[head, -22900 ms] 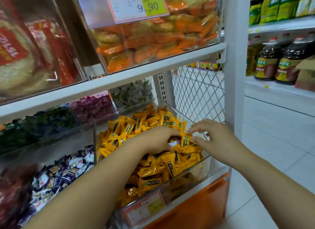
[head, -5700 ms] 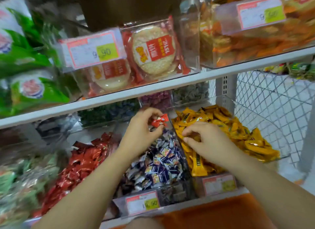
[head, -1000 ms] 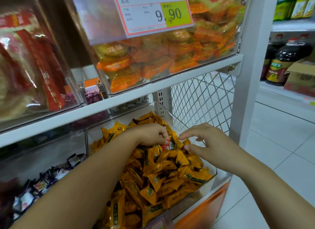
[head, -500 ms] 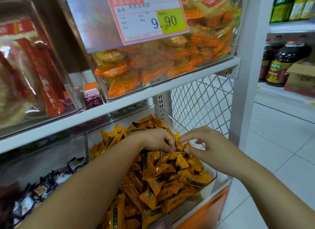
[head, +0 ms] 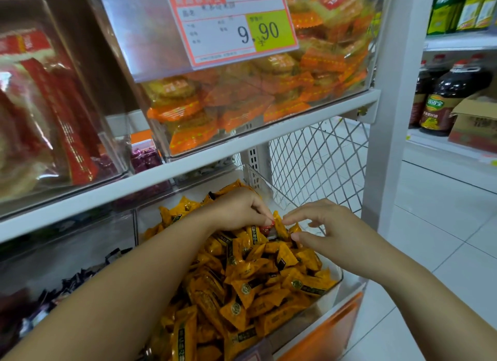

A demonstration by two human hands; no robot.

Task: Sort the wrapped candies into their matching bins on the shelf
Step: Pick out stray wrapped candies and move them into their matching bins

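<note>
A clear bin (head: 337,276) on the lower shelf is heaped with yellow wrapped candies (head: 252,277). Among them, near the top of the heap, lies a red wrapped candy (head: 266,229). My left hand (head: 239,208) reaches over the heap with curled fingers, and its fingertips pinch at the red candy. My right hand (head: 326,231) hovers just to the right, fingers loosely bent, thumb and forefinger apart, holding nothing. To the left, another bin holds dark blue and white candies (head: 67,285).
A white shelf board (head: 188,169) runs just above the bins, carrying clear boxes of orange snack packs (head: 242,99) with a 9.90 price tag (head: 231,24). Purple candies (head: 146,159) sit behind. White mesh (head: 317,167) and a post (head: 390,118) close the right side. Oil bottles (head: 441,97) stand across the aisle.
My left hand has shifted slightly right over the yellow heap and its fingertips have closed on the red candy. My right hand's fingers have spread a little. The view has tilted.
</note>
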